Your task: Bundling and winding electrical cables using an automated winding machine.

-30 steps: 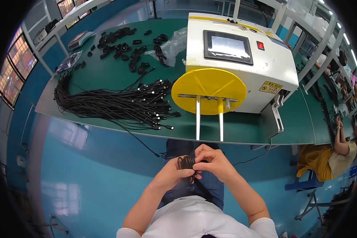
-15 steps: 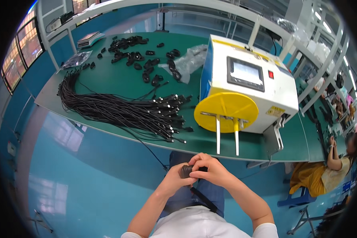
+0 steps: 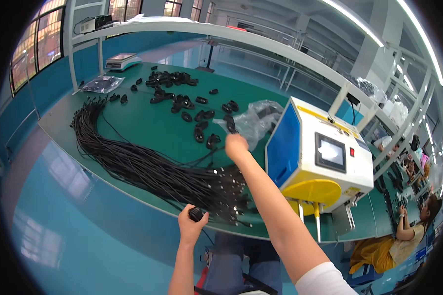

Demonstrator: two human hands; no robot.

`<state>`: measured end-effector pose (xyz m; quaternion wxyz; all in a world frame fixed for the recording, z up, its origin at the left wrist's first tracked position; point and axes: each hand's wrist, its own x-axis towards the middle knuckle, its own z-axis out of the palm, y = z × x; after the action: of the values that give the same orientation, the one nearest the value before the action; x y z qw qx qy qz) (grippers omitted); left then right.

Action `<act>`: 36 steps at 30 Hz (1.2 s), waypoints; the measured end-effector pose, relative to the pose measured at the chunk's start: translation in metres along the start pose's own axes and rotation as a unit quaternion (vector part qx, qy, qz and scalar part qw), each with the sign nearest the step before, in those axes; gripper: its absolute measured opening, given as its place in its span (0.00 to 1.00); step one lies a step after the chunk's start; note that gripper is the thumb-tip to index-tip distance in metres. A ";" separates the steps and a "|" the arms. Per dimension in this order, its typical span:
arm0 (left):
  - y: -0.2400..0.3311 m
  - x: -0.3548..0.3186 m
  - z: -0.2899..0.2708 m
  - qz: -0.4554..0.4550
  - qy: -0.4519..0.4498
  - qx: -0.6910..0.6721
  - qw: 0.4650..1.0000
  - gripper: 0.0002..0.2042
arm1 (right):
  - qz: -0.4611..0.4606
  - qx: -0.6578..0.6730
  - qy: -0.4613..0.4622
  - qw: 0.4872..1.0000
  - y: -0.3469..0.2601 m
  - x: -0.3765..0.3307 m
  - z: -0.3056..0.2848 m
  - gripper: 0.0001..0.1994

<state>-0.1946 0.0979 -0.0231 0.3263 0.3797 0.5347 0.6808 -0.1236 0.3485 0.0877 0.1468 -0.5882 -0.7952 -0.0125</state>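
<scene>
My left hand is closed around a ribbed black cable coil, just off the front edge of the table. My right arm stretches far over the table. At its end my right hand is closed at a long black loop-shaped piece beside a clear plastic bag; the fingers are partly hidden. Between my hands lies a thick bundle of black cables with pale metal tips. More black loop-shaped pieces are scattered over the green tabletop behind the bundle.
A white and blue machine with a screen and a yellow disc stands right of my arm. At the far left are a scale and a flat plastic bag. A white shelf rail spans the back. Another person sits at right.
My hands have parted. The right one has reached forward over the table to the loop-shaped piece, while the left keeps the coil and has shifted left. The view has tilted up.
</scene>
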 end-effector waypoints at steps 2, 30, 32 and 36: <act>-0.005 0.019 -0.007 0.052 0.029 0.001 0.998 0.13 | 0.012 0.031 -0.006 0.999 0.020 0.026 0.030 0.09; -0.037 0.064 -0.033 0.124 0.069 -0.028 0.990 0.14 | -0.044 -0.480 0.134 0.866 0.135 0.213 -0.025 0.07; -0.036 0.063 -0.032 0.130 0.065 -0.015 0.989 0.15 | -0.025 -0.456 0.155 0.876 0.131 0.222 -0.043 0.06; -0.034 0.063 -0.031 0.130 0.067 -0.015 0.989 0.15 | -0.019 -0.432 0.241 0.869 0.121 0.224 -0.065 0.05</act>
<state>-0.2519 0.1439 -0.0500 0.2044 0.3946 0.4916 0.7489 -0.0553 0.5814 0.1875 0.0649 -0.5566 -0.6610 -0.4990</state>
